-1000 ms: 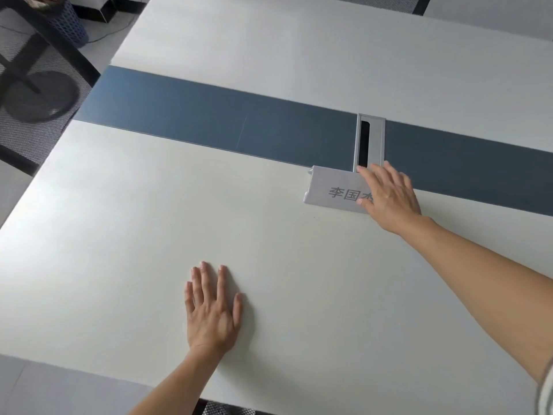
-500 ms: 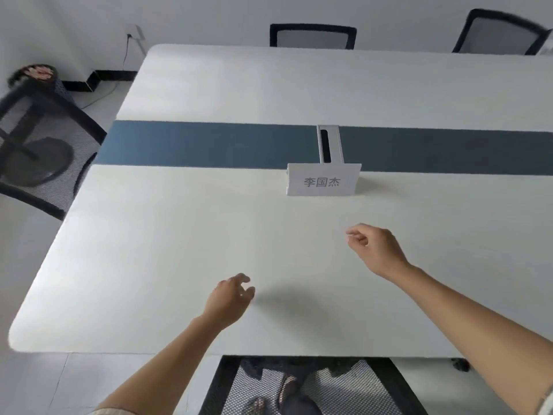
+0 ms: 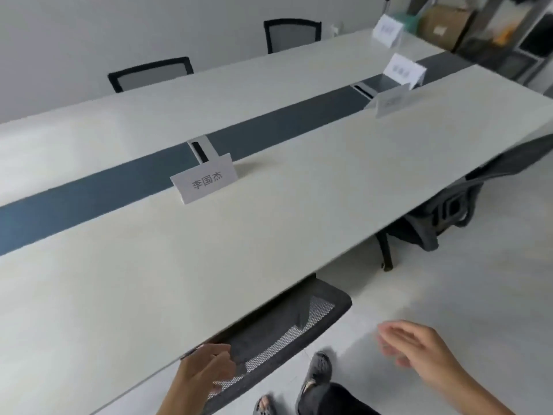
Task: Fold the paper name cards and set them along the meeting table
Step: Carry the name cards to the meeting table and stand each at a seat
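Note:
A folded white name card (image 3: 205,180) with grey printed characters stands upright on the long white meeting table (image 3: 179,265), next to the dark blue centre strip (image 3: 89,193). Three more folded cards stand farther right: name card two (image 3: 390,102), name card three (image 3: 404,70) and name card four (image 3: 388,29). My left hand (image 3: 206,369) hangs at the table's near edge, fingers loosely curled and holding nothing. My right hand (image 3: 419,351) is off the table over the floor, blurred, fingers apart and holding nothing.
A black mesh chair (image 3: 278,327) is tucked under the table's near edge by my left hand. Another grey chair (image 3: 466,205) sits farther right. Two chairs (image 3: 151,73) stand at the far side. Cable boxes (image 3: 200,148) sit in the strip. Shelves with boxes (image 3: 449,25) fill the far right corner.
My right hand let go of the nearest card, which now stands alone. Both hands pulled back off the table. My view swung right, showing the other cards.

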Motion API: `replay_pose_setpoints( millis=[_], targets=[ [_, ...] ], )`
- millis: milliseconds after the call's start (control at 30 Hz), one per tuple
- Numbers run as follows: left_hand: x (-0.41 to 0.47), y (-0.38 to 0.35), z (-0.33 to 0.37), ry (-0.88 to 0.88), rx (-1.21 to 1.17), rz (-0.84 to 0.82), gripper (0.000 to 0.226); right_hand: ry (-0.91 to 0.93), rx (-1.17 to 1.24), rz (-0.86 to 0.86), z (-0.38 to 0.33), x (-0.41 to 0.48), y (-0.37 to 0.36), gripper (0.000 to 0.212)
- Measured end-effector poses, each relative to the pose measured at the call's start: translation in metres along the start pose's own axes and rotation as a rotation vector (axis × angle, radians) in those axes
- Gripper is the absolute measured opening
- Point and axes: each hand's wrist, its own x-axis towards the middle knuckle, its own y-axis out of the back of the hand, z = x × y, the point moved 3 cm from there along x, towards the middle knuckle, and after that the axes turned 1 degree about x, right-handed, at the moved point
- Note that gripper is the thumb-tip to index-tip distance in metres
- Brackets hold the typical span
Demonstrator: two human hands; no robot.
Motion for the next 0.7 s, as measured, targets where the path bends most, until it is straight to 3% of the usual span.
replay_pose_setpoints(
  millis=[300,567,700],
  targets=[
    [0.035,-0.141,0.098,-0.189,0.191,-0.170,0.014,-0.057,0.352,0.306,0.069,-0.045,0.128,0.013],
    [0.050,-0.366,0.196,-0.340,0.270,-0.361,0.013,-0.038,0.488,0.548,0.116,-0.039,0.299,0.011],
    [0.046,-0.460,0.225,-0.325,0.360,-0.521,0.013,-0.041,0.543,0.636,0.132,-0.030,0.371,0.012]
  ],
)
